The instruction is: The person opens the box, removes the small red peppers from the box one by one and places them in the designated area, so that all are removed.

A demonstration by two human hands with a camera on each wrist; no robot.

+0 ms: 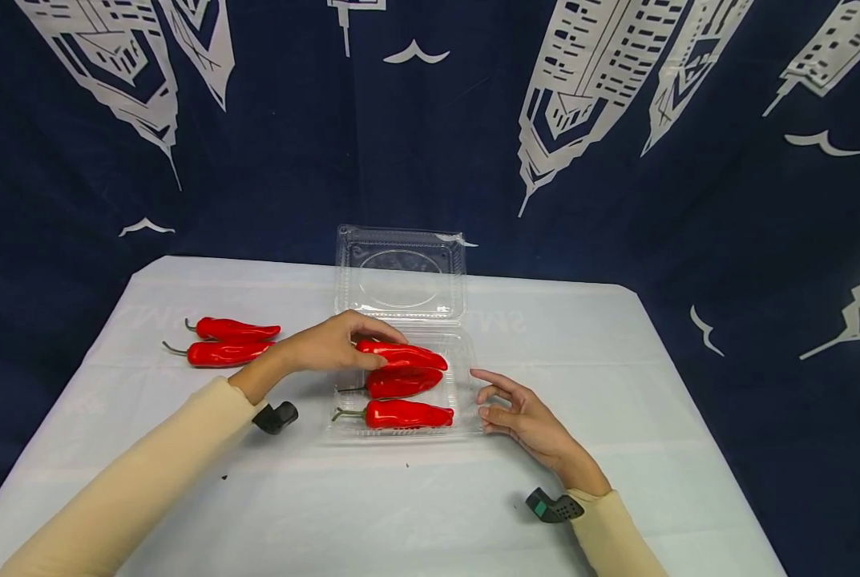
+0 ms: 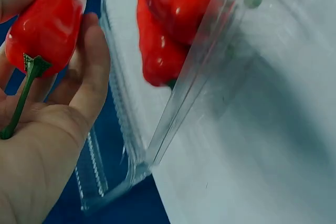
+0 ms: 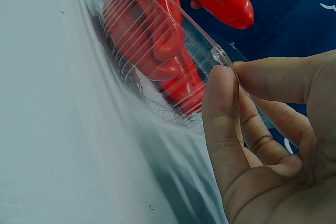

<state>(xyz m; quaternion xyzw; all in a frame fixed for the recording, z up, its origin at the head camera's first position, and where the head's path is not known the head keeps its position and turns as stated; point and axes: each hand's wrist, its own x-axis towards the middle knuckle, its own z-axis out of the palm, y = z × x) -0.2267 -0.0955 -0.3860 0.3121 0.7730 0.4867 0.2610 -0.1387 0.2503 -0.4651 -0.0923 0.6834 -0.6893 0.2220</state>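
From left wrist alone: held pepper's (image 2: pixel 50 30) stem (image 2: pixel 24 98)

Both forearms (image 1: pixel 141 481) angle toward table's (image 1: pixel 401 513) far edge; left hand (image 1: pixel 336 344) grips, right hand (image 1: pixel 526 421) pinches, thumb (image 3: pixel 223 108) opposite fingers (image 3: pixel 278 77)!

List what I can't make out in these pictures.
Head: stem end of the held pepper, behind the left hand.
Left wrist: tip of that pepper, beyond the top edge.
Right wrist: far end of the clear container, beyond the top edge.
Head: dark speck beside the left sleeve, too small to identify.
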